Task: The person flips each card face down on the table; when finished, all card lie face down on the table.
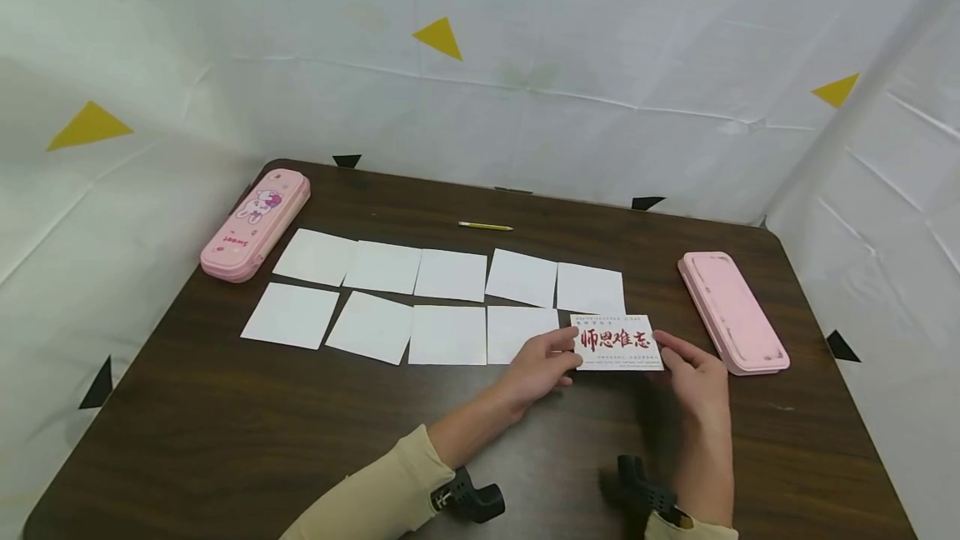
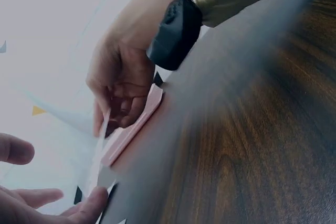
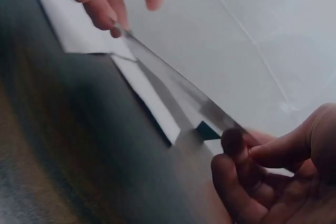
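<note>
A white card (image 1: 617,342) printed with large red Chinese characters is held up above the table, its printed face showing in the head view. My right hand (image 1: 693,369) pinches its right edge between thumb and fingers. At the card's left edge, the thumb and fingers of my left hand (image 1: 542,365) grip it. The right wrist view shows the card (image 3: 178,82) nearly edge-on, stretched between both hands. Two rows of blank white cards lie on the table; the nearest, a blank card (image 1: 517,333), is partly covered by my left hand.
A pink pencil case (image 1: 255,223) with a cartoon rabbit lies at the table's left edge. Another pink case (image 1: 733,312) sits to the right of my right hand. Behind the card rows lies a yellow pencil (image 1: 485,226). White sheeting (image 1: 525,132) rises behind the dark wooden table (image 1: 225,440).
</note>
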Demonstrator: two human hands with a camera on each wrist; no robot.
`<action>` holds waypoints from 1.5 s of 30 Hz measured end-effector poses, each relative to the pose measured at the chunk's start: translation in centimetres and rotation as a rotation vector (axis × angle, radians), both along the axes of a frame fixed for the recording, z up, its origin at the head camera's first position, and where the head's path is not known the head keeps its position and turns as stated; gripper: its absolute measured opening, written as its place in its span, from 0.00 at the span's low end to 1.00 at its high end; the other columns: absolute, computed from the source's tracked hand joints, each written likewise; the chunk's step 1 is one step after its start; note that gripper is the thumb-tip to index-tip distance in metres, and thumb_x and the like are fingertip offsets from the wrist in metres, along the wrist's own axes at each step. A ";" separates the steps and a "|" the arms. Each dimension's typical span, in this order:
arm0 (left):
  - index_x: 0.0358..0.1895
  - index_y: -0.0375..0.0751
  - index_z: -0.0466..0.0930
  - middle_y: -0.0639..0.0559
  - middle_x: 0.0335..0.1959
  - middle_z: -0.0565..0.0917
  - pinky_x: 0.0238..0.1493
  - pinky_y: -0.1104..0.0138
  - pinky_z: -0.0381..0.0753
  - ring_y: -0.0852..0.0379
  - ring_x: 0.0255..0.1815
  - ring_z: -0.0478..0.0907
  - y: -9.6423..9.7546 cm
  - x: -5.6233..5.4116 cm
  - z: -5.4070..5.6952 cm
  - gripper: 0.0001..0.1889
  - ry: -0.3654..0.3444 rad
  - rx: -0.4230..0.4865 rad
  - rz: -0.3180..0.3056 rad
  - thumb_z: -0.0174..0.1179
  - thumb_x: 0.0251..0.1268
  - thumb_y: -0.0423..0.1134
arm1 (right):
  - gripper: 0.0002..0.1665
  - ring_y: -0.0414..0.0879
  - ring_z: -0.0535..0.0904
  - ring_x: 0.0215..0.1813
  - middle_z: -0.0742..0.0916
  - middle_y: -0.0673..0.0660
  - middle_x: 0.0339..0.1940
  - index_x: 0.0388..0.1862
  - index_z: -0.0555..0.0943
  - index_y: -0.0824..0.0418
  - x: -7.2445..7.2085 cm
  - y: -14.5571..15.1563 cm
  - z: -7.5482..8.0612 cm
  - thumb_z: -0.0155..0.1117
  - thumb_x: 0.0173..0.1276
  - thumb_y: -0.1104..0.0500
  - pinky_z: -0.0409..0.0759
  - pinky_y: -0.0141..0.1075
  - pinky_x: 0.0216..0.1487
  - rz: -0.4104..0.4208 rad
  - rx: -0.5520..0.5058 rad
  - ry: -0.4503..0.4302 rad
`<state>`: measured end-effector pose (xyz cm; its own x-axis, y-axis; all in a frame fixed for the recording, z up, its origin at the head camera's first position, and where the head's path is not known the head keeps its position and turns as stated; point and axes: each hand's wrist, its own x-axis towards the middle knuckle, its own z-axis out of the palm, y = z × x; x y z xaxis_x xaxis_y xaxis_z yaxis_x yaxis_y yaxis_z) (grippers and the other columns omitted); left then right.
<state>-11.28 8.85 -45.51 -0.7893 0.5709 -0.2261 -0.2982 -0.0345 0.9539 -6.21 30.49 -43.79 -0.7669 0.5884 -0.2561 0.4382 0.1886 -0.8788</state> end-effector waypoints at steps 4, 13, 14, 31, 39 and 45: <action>0.69 0.33 0.69 0.41 0.63 0.75 0.47 0.59 0.82 0.58 0.49 0.78 -0.2 0.1 0.5 0.26 0.073 0.000 0.056 0.55 0.67 0.34 | 0.21 0.36 0.81 0.38 0.87 0.43 0.41 0.63 0.78 0.65 0.0 0.4 0.4 0.60 0.72 0.63 0.81 0.28 0.40 0.021 -0.009 0.059; 0.68 0.35 0.71 0.41 0.64 0.76 0.52 0.59 0.81 0.49 0.60 0.76 -0.4 0.0 1.1 0.22 0.065 0.118 0.149 0.52 0.74 0.37 | 0.17 0.35 0.81 0.42 0.86 0.40 0.41 0.54 0.83 0.67 0.0 0.3 0.3 0.66 0.66 0.66 0.78 0.21 0.41 -0.021 0.000 0.228; 0.68 0.35 0.71 0.42 0.65 0.75 0.53 0.58 0.80 0.48 0.62 0.75 -0.4 0.0 1.1 0.22 0.068 0.134 0.154 0.51 0.74 0.37 | 0.15 0.35 0.82 0.41 0.86 0.40 0.40 0.52 0.84 0.66 0.0 0.2 0.2 0.67 0.66 0.66 0.78 0.21 0.40 -0.034 -0.009 0.245; 0.72 0.34 0.65 0.44 0.71 0.69 0.64 0.56 0.70 0.49 0.59 0.76 -0.2 -0.6 0.5 0.29 0.129 -0.059 0.039 0.51 0.71 0.44 | 0.28 0.61 0.74 0.57 0.84 0.67 0.55 0.58 0.83 0.60 -0.4 -0.6 -1.1 0.61 0.70 0.42 0.69 0.53 0.55 0.031 0.308 -0.168; 0.74 0.32 0.58 0.38 0.73 0.64 0.71 0.52 0.58 0.47 0.72 0.63 -0.3 -1.0 0.1 0.34 0.091 -0.066 -0.047 0.52 0.70 0.44 | 0.30 0.65 0.70 0.61 0.81 0.70 0.57 0.59 0.81 0.62 -0.2 -0.8 -1.1 0.59 0.71 0.42 0.66 0.62 0.57 0.083 0.306 -0.270; 0.74 0.36 0.60 0.37 0.72 0.65 0.71 0.51 0.58 0.46 0.73 0.62 -0.4 -1.2 -0.4 0.35 0.077 -0.110 -0.090 0.54 0.68 0.47 | 0.31 0.66 0.70 0.58 0.84 0.67 0.53 0.59 0.82 0.62 0.0 -0.8 -0.8 0.58 0.70 0.40 0.66 0.62 0.52 0.075 0.351 -0.309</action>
